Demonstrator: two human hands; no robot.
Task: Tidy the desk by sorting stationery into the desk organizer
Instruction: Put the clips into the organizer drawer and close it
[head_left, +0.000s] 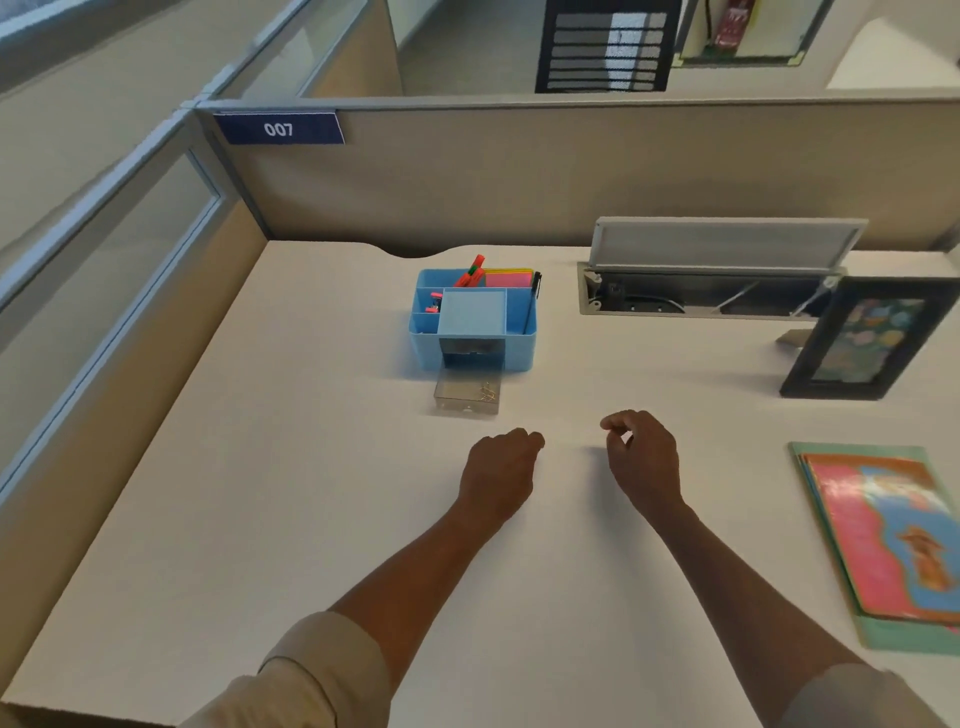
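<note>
Your left hand (500, 464) hovering fist-curled over the desk (291, 467), holding nothing seen, your right hand (643, 453) pinching fingertips, contents unclear, clear drawer (467, 399) lying pulled out before the blue desk organizer (474, 322).

Blue desk organizer (472, 332) sat upright at desk 12 o'clock; clear drawer (467, 397) with paper clips (488, 392) pulled out, touching its 6 o'clock side.

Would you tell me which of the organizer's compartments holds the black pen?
The narrow right-hand compartment of the blue organizer holds the black pen, alone; the rear one holds orange markers and sticky notes.
</note>
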